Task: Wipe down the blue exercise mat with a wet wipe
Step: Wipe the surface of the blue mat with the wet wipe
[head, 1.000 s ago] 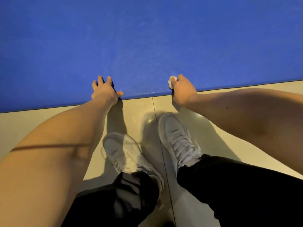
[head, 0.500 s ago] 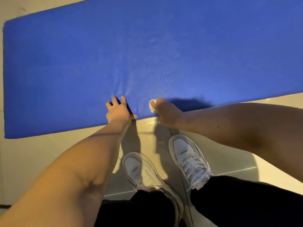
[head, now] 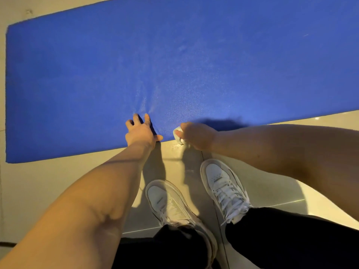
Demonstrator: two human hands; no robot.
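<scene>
Well — wet wipe at mat edge

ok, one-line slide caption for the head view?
Left hand presses the blue mat near its front edge while the right hand grips a crumpled wet wipe at that edge.

The blue mat runs out of the picture at its right end and along part of its far side; we see only its left end whole. At the mat's near edge our right hand curls round the wet wipe and hides most of it, leaving a crumpled white corner. Our left hand covers a stretch of that same edge. Just off the edge lies a pale fleck, perhaps moisture, too small to tell. Nearer us than the mat, black trouser legs hide the heels of the white shoes.
</scene>
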